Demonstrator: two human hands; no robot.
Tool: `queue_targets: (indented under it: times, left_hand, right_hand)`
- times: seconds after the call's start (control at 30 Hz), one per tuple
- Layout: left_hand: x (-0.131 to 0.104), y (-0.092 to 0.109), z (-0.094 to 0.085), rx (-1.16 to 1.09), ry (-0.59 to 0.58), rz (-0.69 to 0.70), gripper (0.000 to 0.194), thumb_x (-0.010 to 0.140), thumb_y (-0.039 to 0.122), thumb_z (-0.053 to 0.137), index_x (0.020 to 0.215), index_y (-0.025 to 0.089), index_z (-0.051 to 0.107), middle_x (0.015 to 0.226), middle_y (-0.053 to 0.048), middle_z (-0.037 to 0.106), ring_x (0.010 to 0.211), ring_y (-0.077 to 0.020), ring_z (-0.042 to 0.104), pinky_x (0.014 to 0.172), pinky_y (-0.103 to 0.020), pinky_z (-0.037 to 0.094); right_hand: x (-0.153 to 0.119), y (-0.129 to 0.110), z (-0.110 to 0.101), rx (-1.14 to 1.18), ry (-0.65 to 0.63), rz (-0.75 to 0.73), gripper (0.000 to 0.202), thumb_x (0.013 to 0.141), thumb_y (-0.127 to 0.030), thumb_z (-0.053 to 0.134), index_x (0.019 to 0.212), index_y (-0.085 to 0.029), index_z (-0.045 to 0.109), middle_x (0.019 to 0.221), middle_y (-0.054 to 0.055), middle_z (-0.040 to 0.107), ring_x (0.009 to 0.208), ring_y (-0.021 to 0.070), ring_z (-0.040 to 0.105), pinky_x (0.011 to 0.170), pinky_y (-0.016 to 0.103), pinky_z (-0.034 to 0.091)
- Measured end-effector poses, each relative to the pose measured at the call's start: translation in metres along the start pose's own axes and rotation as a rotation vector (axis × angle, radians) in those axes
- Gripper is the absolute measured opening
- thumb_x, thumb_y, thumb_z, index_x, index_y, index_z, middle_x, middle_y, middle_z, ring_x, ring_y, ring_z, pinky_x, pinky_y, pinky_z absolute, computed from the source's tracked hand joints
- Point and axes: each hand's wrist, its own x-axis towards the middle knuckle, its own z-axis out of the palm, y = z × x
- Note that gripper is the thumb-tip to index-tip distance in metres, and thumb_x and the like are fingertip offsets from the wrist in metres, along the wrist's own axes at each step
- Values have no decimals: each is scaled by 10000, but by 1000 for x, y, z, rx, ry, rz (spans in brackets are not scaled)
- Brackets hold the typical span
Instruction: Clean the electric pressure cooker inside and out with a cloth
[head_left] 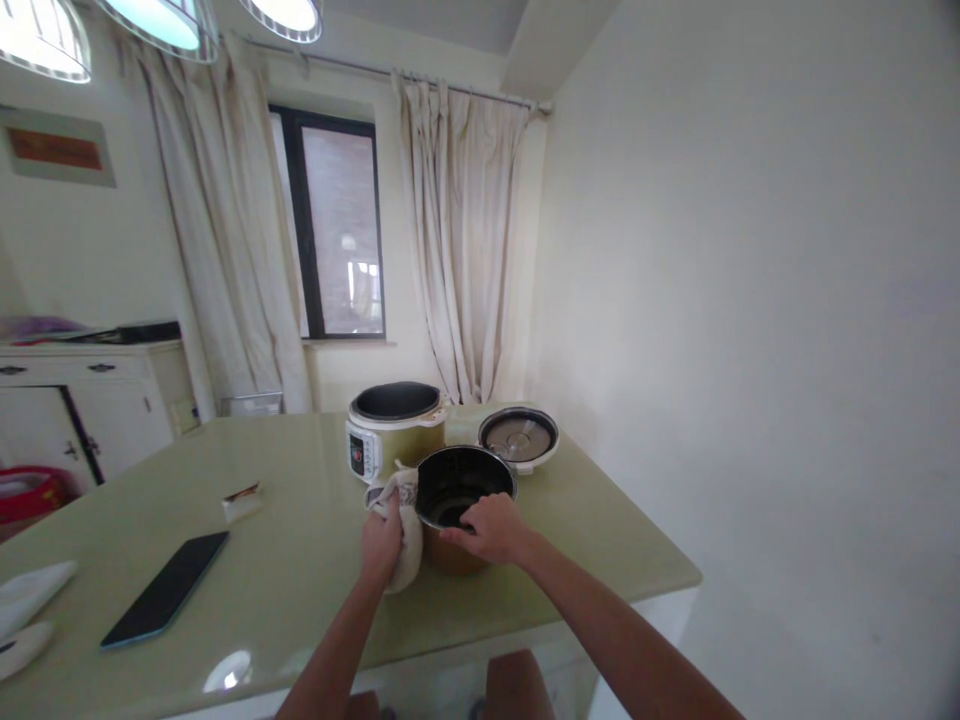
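A dark-lined inner pot (454, 553) with a brownish outside stands on the table in front of me. My left hand (381, 540) is closed on a pale cloth (409, 550), which lies against the pot's left side. My right hand (493, 528) grips the near right rim of the pot, its fingers curled over the edge. Behind the pot is the cooker body (409, 440), a white and greenish electric pressure cooker without its lid. To the right of it the round lid (519, 436) rests with its inner side up.
On the left of the green table (300, 590) lie a dark tablet (166, 590), a small white packet (241, 502) and white items at the edge. A bare wall (712, 300) rises on the right. A white cabinet (120, 400) stands at the far left.
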Motion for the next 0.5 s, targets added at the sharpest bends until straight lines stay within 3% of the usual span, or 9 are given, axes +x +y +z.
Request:
queue_targets:
  times: [0.07, 0.17, 0.3, 0.4, 0.5]
  left_hand:
    - [-20, 5, 3, 14, -24, -50, 597, 960, 605, 374, 947, 134, 740, 858, -216, 764, 920, -426, 750, 797, -519, 569]
    - [-43, 15, 9, -50, -92, -30, 526, 945, 584, 414, 919, 169, 735, 896, -201, 771, 966, -423, 741, 827, -521, 567]
    - [-45, 27, 6, -144, -98, 34, 512, 976, 556, 399, 1043, 171, 730, 1057, -163, 784, 1099, -355, 725, 923, -453, 574]
    - [-29, 33, -11, -233, 20, 76, 549, 976, 582, 442, 1182, 149, 711, 1231, -161, 754, 1245, -342, 669, 1022, -439, 549]
    - [-15, 45, -28, -273, 121, 122, 547, 963, 583, 484, 1172, 138, 722, 1186, -163, 770, 1212, -351, 684, 992, -453, 561]
  right_hand:
    - [9, -15, 2, 28, 27, 84, 885, 989, -807, 183, 944, -219, 842, 918, 164, 805, 881, 289, 769, 772, 347, 507]
    - [26, -39, 3, 92, 50, 171, 947, 996, -792, 118, 934, -174, 833, 938, 201, 796, 900, 316, 769, 791, 381, 514]
    - [42, -50, -2, 256, 71, 185, 931, 1018, -758, 83, 1020, -155, 792, 1017, 184, 790, 944, 297, 754, 799, 364, 503]
    - [38, -19, -9, 392, 159, -6, 782, 1088, -630, 83, 1181, -191, 724, 1131, 111, 777, 1041, 215, 717, 869, 303, 482]
    - [24, 34, -12, 248, 196, -224, 612, 1091, -614, 291, 1223, -193, 715, 1190, 102, 760, 1157, 216, 660, 994, 316, 436]
